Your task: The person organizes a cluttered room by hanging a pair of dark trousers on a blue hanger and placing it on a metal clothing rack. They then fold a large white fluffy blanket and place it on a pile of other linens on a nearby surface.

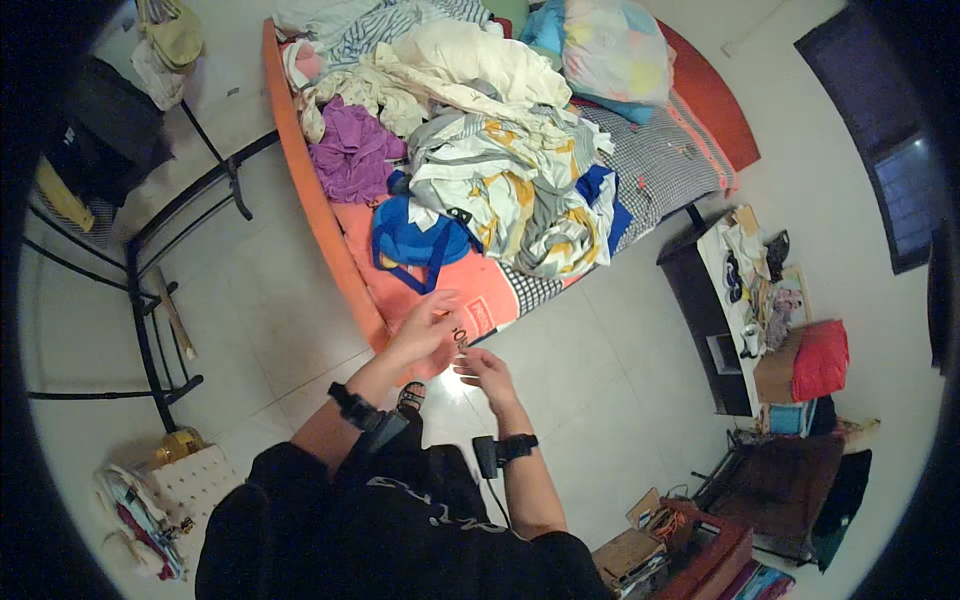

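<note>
My left hand [426, 328] is over the near corner of the bed, its fingers apart and nothing seen in them. To its right and a little nearer to me, my right hand [486, 375] hovers above the floor just off the bed's edge, also with fingers spread. Beyond both hands lies a blue bag with straps [420, 236] on the coral bedsheet [390, 289]. Behind it are a bunched white, grey and yellow patterned cloth [510, 180], a crumpled purple cloth [352, 150] and a heap of cream cloth [480, 60].
An orange bed board [315, 187] edges the bed's left side. Black metal frames [142, 300] stand at the left. Along the right are a black and white cabinet [709, 337] with a cluttered top, a red cloth item [821, 360] and, lower down, cardboard boxes [630, 555].
</note>
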A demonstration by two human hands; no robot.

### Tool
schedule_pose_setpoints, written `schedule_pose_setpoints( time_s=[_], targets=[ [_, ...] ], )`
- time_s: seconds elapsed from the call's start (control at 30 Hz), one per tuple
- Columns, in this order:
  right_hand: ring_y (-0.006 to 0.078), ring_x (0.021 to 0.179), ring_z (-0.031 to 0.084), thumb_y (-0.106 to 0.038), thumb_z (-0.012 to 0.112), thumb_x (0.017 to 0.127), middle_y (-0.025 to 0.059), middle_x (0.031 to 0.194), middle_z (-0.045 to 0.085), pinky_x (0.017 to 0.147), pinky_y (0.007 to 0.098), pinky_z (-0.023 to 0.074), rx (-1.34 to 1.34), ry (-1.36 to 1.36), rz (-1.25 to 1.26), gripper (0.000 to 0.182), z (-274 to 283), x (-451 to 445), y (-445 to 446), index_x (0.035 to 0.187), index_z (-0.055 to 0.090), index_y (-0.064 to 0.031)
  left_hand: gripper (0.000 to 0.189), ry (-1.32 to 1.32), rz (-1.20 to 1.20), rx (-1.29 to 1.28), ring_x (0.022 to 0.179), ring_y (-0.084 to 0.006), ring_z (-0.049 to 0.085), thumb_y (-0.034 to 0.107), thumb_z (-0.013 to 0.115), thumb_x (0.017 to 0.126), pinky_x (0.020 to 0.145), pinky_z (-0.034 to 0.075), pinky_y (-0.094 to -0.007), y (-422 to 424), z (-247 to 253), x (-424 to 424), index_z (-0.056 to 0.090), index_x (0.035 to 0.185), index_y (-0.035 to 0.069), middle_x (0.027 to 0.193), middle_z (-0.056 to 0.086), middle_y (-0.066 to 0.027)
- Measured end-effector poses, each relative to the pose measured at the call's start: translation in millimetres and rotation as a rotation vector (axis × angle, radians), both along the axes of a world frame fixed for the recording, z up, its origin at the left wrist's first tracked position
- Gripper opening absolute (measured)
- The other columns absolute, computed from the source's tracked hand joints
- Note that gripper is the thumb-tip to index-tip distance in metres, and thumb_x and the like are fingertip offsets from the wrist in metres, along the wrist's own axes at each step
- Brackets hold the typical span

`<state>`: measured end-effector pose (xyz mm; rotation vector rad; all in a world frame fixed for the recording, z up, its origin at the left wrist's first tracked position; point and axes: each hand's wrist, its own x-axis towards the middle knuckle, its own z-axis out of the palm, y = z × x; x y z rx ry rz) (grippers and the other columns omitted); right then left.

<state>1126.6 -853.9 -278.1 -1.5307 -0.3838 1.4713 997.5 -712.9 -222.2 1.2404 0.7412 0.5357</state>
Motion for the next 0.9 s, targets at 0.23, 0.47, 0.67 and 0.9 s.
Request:
schedule_pose_setpoints(
  time_s=[0.23,0.47,0.67,0.9],
  targets=[
    [0.0201,0.090,0.065,-0.014,0.046,0.091,0.0123,0.104,0.065,0.076,0.0302,0.0534,-0.209,0.067,-0.258,0.034,-24,194,-17,0.121,0.051,0.0007,0.045,0.006,-0.004,-0.037,0.097,-0.0151,0.059,0.016,0.062,0.088,0.078,0.048,-0.0278,33,-13,128,0.047,0.128,0.002,0.112,0.059,-0.0070],
    [0.0181,0.093,0.058,-0.032,0.070,0.079,0.0085,0.107,0.060,0.073,0.0320,0.0503,-0.164,0.019,-0.351,0.052,-97,367,59,0.116,0.049,-0.0023,0.042,0.217,0.494,-0.277,0.095,-0.0159,0.060,0.016,0.062,0.088,0.076,0.048,-0.0309,57,-43,166,0.049,0.127,0.009,0.113,0.059,-0.0055],
    [0.0246,0.099,0.058,-0.029,0.076,0.073,0.0137,0.114,0.056,0.074,0.0362,0.0502,-0.277,-0.163,-0.161,0.063,-49,395,162,0.120,0.049,0.0019,0.044,0.249,0.613,-0.337,0.104,-0.0170,0.056,0.024,0.064,0.087,0.079,0.048,-0.0344,7,-42,223,0.050,0.127,0.012,0.118,0.054,-0.0048],
    [0.0193,0.081,0.064,-0.011,0.066,0.077,0.0108,0.097,0.065,0.069,0.0321,0.0522,0.234,-0.136,0.622,0.031,-65,320,212,0.106,0.062,0.0010,0.066,0.281,0.614,-0.412,0.118,-0.0220,0.048,0.030,0.072,0.080,0.089,0.046,-0.0375,18,-59,283,0.042,0.135,0.010,0.131,0.050,-0.0102]
  ],
)
